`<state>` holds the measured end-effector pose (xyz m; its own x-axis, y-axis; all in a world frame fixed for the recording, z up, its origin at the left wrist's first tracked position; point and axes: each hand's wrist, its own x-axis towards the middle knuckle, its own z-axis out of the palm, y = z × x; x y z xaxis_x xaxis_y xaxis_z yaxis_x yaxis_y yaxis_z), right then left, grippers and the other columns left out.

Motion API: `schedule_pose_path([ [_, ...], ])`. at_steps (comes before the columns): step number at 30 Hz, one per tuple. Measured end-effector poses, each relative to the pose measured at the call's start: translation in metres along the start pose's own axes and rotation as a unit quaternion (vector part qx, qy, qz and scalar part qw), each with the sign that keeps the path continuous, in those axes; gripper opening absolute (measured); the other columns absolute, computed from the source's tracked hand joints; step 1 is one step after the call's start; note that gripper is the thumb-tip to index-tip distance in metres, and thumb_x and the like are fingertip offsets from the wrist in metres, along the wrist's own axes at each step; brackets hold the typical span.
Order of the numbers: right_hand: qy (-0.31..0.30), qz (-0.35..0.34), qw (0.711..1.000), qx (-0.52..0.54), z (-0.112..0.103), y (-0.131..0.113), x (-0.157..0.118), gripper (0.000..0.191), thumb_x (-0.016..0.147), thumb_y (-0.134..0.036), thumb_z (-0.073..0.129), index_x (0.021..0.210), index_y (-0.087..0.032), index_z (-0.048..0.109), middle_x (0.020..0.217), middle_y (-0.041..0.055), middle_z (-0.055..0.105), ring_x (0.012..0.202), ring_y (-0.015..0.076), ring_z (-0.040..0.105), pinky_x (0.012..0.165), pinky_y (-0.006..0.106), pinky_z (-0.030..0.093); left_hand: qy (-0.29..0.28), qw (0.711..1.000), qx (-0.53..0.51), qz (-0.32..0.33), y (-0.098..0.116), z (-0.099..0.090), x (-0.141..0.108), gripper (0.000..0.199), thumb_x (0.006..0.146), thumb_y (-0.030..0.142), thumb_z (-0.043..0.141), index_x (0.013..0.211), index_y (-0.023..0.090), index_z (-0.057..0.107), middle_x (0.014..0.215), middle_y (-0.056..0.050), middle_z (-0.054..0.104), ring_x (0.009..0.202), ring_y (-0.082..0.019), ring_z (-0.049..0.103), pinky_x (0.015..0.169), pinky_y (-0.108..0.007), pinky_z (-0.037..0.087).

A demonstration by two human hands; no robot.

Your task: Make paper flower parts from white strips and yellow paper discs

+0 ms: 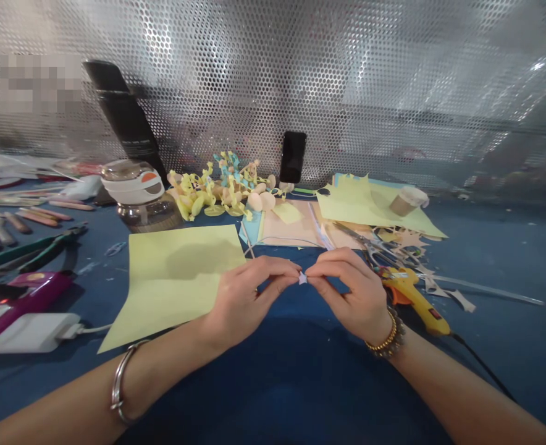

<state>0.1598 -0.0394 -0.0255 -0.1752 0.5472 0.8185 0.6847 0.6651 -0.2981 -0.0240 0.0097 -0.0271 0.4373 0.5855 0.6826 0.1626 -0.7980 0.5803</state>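
Both forearms entered from the bottom of the view and met near the centre, with the wrists raised. The left hand (pixel 249 296) and right hand (pixel 351 296) faced each other with fingers curled inward. Each held a narrow pinch on a small pale paper star (pixel 302 278), which sat between the fingertips above the blue table (pixel 499 247); its folds were too small to make out. A metal bangle (pixel 121 383) circled the left wrist and a gold beaded bracelet (pixel 384 334) the right.

A pale yellow paper sheet (pixel 175 278) lay at 10 o'clock, just beside the left hand. A yellow glue gun (pixel 414 300) lay at 2 o'clock, just beyond the right hand, with its black cord (pixel 483 368) running toward 4 o'clock. Scissors (pixel 375 247) lay at 1 o'clock among paper offcuts.

A magenta device (pixel 23 303) and white power adapter (pixel 32 334) sat at 9 o'clock, cut off by the frame edge. Pliers (pixel 32 253) lay beyond them. At 11 o'clock stood a clear round container (pixel 129 210) with a white lid; its contents were hard to make out. A kraft paper cup (pixel 405 203) lay at 1 o'clock on green paper (pixel 361 204). Yellow paper figures (pixel 208 198) and an upright black phone (pixel 293 157) stood at 12 o'clock, before a perforated metal sheet (pixel 273 74). A patch at upper left was pixelated.
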Motion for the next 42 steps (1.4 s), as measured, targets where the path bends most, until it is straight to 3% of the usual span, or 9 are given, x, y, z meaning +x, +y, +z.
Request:
schedule_pose_path([
  [6, -0.014, -0.001, 1.0, 0.003, 0.001, -0.001, -0.001, 0.01, 0.087, -0.012, 0.06, 0.089, -0.021, 0.063, 0.083, 0.0022, 0.062, 0.076, 0.0139, 0.061, 0.069, 0.028, 0.052, 0.003, 1.0, 0.009, 0.0, 0.001, -0.001, 0.0, 0.014, 0.087, 0.012, 0.059, 0.083, 0.023, 0.068, 0.085, 0.001, 0.076, 0.078, -0.011, 0.071, 0.077, -0.02, 0.056],
  [13, -0.003, 0.016, 1.0, -0.009, 0.0, -0.003, 0.0, 0.011, 0.088, -0.014, 0.059, 0.089, -0.024, 0.06, 0.082, 0.0013, 0.064, 0.078, 0.016, 0.061, 0.069, 0.03, 0.052, 0.02, 0.999, -0.019, -0.039, 0.001, 0.001, 0.001, 0.007, 0.087, 0.024, 0.062, 0.089, 0.022, 0.069, 0.084, -0.002, 0.075, 0.075, -0.014, 0.07, 0.073, -0.026, 0.057],
  [23, -0.012, 0.021, 1.0, 0.01, 0.001, -0.002, -0.002, 0.011, 0.088, -0.013, 0.059, 0.088, -0.023, 0.061, 0.082, 0.0013, 0.064, 0.077, 0.0153, 0.061, 0.069, 0.029, 0.051, 0.0, 0.999, -0.039, -0.03, -0.001, 0.002, 0.0, 0.012, 0.089, 0.02, 0.057, 0.084, 0.022, 0.068, 0.085, -0.003, 0.074, 0.079, -0.015, 0.069, 0.077, -0.028, 0.056],
  [25, -0.01, 0.028, 0.999, 0.011, 0.001, -0.002, -0.001, 0.009, 0.088, -0.014, 0.059, 0.087, -0.022, 0.062, 0.081, 0.0013, 0.064, 0.077, 0.0149, 0.061, 0.071, 0.029, 0.05, -0.001, 0.997, -0.059, -0.058, -0.001, 0.002, 0.002, 0.011, 0.089, 0.023, 0.058, 0.084, 0.021, 0.068, 0.086, -0.003, 0.074, 0.081, -0.015, 0.069, 0.077, -0.028, 0.057],
  [28, -0.015, 0.08, 0.997, -0.001, -0.002, 0.006, 0.004, 0.006, 0.089, -0.018, 0.059, 0.086, -0.021, 0.063, 0.081, 0.0019, 0.063, 0.076, 0.0148, 0.061, 0.07, 0.029, 0.05, 0.03, 0.981, -0.116, -0.152, -0.004, 0.0, 0.01, 0.014, 0.088, 0.028, 0.06, 0.096, 0.021, 0.067, 0.096, -0.004, 0.072, 0.085, -0.016, 0.069, 0.073, -0.025, 0.057],
  [30, -0.057, 0.142, 0.988, -0.026, -0.003, 0.018, 0.01, 0.008, 0.089, -0.022, 0.058, 0.083, -0.02, 0.064, 0.08, 0.0018, 0.063, 0.072, 0.0146, 0.06, 0.066, 0.028, 0.049, 0.077, 0.965, -0.151, -0.201, -0.009, -0.003, 0.016, 0.023, 0.09, 0.032, 0.056, 0.109, 0.021, 0.062, 0.102, -0.006, 0.071, 0.086, -0.016, 0.069, 0.07, -0.024, 0.058],
  [34, -0.229, 0.226, 0.939, -0.123, 0.0, 0.051, 0.027, 0.011, 0.084, -0.022, 0.062, 0.075, -0.019, 0.068, 0.08, 0.0031, 0.067, 0.072, 0.0168, 0.06, 0.066, 0.031, 0.046, 0.143, 0.944, -0.178, -0.236, -0.022, -0.006, 0.022, 0.024, 0.09, 0.035, 0.055, 0.107, 0.02, 0.061, 0.098, -0.006, 0.07, 0.08, -0.014, 0.068, 0.062, -0.021, 0.057],
  [39, -0.262, 0.224, 0.932, -0.11, 0.006, 0.081, 0.065, 0.016, 0.085, -0.025, 0.059, 0.083, -0.015, 0.071, 0.084, 0.0072, 0.071, 0.073, 0.0169, 0.062, 0.065, 0.03, 0.047, 0.136, 0.937, -0.185, -0.264, -0.03, -0.002, 0.018, 0.021, 0.09, 0.033, 0.054, 0.104, 0.019, 0.061, 0.098, -0.006, 0.07, 0.077, -0.013, 0.068, 0.059, -0.02, 0.056],
  [42, -0.322, 0.207, 0.921, -0.071, 0.008, 0.092, 0.088, 0.02, 0.087, -0.032, 0.058, 0.087, -0.017, 0.072, 0.081, 0.0037, 0.073, 0.066, 0.0136, 0.063, 0.059, 0.026, 0.048, 0.126, 0.937, -0.184, -0.269, -0.029, -0.002, 0.016, 0.019, 0.09, 0.031, 0.054, 0.103, 0.02, 0.062, 0.098, -0.005, 0.069, 0.077, -0.012, 0.067, 0.059, -0.02, 0.054],
])
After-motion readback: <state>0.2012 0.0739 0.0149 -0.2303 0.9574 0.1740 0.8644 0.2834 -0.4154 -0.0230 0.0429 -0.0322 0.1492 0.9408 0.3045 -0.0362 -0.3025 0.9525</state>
